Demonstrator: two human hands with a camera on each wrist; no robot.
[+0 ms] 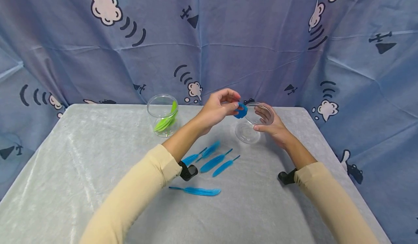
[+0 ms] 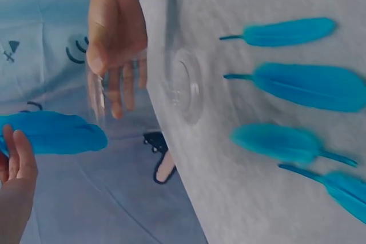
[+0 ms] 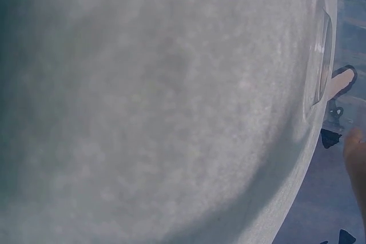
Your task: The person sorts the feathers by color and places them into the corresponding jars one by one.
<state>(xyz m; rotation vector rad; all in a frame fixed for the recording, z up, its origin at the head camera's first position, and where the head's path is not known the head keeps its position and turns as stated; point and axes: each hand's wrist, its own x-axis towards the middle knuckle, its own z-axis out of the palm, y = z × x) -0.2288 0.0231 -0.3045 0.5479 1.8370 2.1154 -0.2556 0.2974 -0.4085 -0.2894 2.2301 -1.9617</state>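
My left hand (image 1: 218, 108) pinches a blue feather (image 1: 241, 111) between thumb and fingers, right at the left side of a clear jar's mouth. That feather (image 2: 63, 134) stretches broad and flat in the left wrist view. With the thumb in front and fingers behind, my right hand (image 1: 275, 126) grips the clear jar (image 1: 248, 133) near its rim; the jar leans to the right. In the right wrist view only part of the jar's base (image 3: 323, 58) shows, close on the tablecloth. Several blue feathers (image 1: 213, 163) lie on the table in front of my hands.
A second clear jar (image 1: 152, 122) with green feathers (image 1: 166, 123) inside stands at the back left. One more blue feather (image 1: 202, 191) lies nearer to me. Grey cloth covers the table (image 1: 261, 207), and a patterned blue curtain (image 1: 228, 26) hangs behind it.
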